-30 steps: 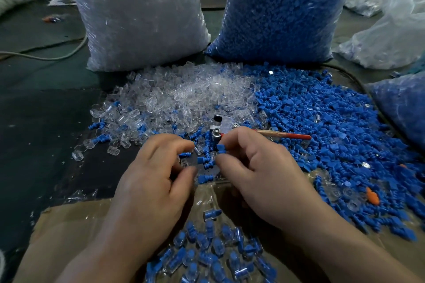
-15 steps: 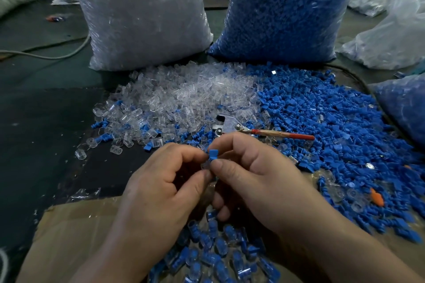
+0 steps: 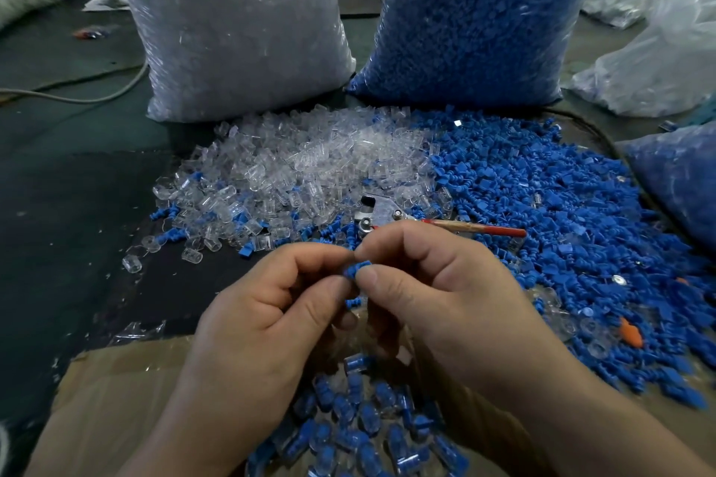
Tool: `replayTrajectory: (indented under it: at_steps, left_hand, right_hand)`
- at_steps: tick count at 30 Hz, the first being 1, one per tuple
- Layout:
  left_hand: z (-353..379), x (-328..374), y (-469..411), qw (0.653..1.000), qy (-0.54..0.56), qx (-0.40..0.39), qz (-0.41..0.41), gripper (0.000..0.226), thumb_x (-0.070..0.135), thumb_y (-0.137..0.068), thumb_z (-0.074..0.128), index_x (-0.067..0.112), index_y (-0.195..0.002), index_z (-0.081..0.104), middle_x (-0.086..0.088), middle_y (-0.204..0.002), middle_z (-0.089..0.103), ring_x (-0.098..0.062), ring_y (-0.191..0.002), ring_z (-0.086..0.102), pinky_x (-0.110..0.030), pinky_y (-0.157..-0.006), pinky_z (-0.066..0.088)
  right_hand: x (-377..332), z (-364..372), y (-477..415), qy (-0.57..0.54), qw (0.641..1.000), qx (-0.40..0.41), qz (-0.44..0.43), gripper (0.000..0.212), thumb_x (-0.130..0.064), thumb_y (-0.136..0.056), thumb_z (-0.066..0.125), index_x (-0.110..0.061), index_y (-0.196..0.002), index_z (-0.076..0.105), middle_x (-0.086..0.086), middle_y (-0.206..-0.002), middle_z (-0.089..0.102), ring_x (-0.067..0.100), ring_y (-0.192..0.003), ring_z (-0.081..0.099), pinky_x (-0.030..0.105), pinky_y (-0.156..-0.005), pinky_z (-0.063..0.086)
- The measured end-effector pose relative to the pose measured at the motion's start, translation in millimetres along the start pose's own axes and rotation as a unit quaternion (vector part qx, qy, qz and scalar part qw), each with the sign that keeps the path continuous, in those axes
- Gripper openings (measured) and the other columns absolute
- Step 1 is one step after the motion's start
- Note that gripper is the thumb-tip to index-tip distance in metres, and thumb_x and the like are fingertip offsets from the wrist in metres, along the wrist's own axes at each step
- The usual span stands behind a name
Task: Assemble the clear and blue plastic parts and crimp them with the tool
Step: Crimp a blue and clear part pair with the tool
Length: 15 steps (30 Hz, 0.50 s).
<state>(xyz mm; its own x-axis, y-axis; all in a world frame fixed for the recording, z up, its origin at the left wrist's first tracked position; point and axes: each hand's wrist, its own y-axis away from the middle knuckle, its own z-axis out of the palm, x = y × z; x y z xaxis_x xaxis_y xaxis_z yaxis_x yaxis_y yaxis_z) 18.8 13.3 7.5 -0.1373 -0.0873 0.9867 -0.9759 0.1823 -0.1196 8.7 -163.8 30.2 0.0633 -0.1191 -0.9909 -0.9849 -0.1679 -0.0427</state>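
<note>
At centre frame, a right hand (image 3: 434,306) and a left hand (image 3: 271,325), fingers curled, meet tip to tip, both pinching a small blue part (image 3: 358,268) between thumb and forefinger. Whether a clear piece is held with it cannot be told. Just above them the crimping tool (image 3: 426,223) lies on the desk (image 3: 77,186), red handle pointing right, between the clear pile (image 3: 310,166) and the blue pile (image 3: 542,205). Below, assembled pieces (image 3: 368,418) lie in a cardboard box (image 3: 116,399). At top stand a clear-filled bag (image 3: 240,31) and a blue-filled bag (image 3: 476,19).
</note>
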Motion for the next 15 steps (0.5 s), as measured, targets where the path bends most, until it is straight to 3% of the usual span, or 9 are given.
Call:
replayTrajectory:
  at_steps: [4,6,7,9,11,15]
  left_hand:
    - [-0.9,-2.0,-3.0,0.995,0.087,0.030,-0.045,0.029,0.039,-0.056,0.086,0.031,-0.082,0.073,-0.006,-0.077,0.073,-0.019,-0.063,0.072,-0.026,-0.056,0.058]
    - [-2.3,-1.7,-1.9,0.996,0.073,0.017,-0.038,0.026,0.030,-0.063,0.091,0.030,-0.081,0.073,-0.007,-0.078,0.073,-0.019,-0.065,0.072,-0.028,-0.057,0.059]
    - [-2.5,-0.8,-1.4,0.997,0.072,0.011,-0.035,0.016,0.031,-0.071,0.084,0.031,-0.083,0.073,-0.008,-0.080,0.073,-0.019,-0.067,0.073,-0.027,-0.058,0.059]
    - [-2.1,2.3,-0.3,0.998,0.051,-0.001,-0.021,0.015,0.039,-0.074,0.076,0.035,-0.088,0.074,-0.007,-0.083,0.075,-0.017,-0.070,0.073,-0.022,-0.058,0.057]
    - [0.2,3.1,-0.3,0.999,0.038,0.004,-0.013,0.020,0.045,-0.074,0.083,0.036,-0.090,0.074,-0.004,-0.083,0.075,-0.013,-0.069,0.072,-0.019,-0.059,0.056]
    - [4.0,0.0,-1.4,0.999,0.019,0.026,-0.031,0.034,0.045,-0.055,0.076,0.035,-0.087,0.074,-0.003,-0.077,0.074,-0.012,-0.065,0.069,-0.022,-0.059,0.057]
  right_hand:
    - [2.6,4.1,3.0,0.079,0.995,0.035,-0.043,0.010,-0.026,-0.086,0.071,-0.032,-0.089,0.064,-0.007,-0.073,0.070,0.014,-0.064,0.068,0.043,-0.059,0.060]
    - [3.8,5.8,3.6,0.120,0.989,0.050,-0.072,0.010,-0.025,-0.087,0.071,-0.031,-0.088,0.063,-0.011,-0.071,0.069,0.012,-0.063,0.068,0.038,-0.057,0.058]
    - [4.5,5.8,3.7,0.147,0.983,0.058,-0.092,0.009,-0.026,-0.088,0.070,-0.030,-0.088,0.062,-0.013,-0.072,0.068,0.011,-0.063,0.067,0.035,-0.056,0.057]
    - [4.7,5.1,2.9,0.228,0.961,0.070,-0.136,0.003,-0.028,-0.090,0.066,-0.030,-0.089,0.063,-0.014,-0.076,0.065,0.008,-0.070,0.065,0.029,-0.058,0.052]
    - [4.0,5.3,2.6,0.301,0.937,0.069,-0.165,0.006,-0.031,-0.093,0.057,-0.030,-0.094,0.063,-0.017,-0.083,0.063,0.004,-0.080,0.062,0.023,-0.065,0.049]
    - [3.7,5.3,3.6,0.349,0.919,0.040,-0.177,0.019,-0.031,-0.094,0.047,-0.026,-0.101,0.063,-0.014,-0.093,0.064,0.008,-0.087,0.061,0.033,-0.071,0.051]
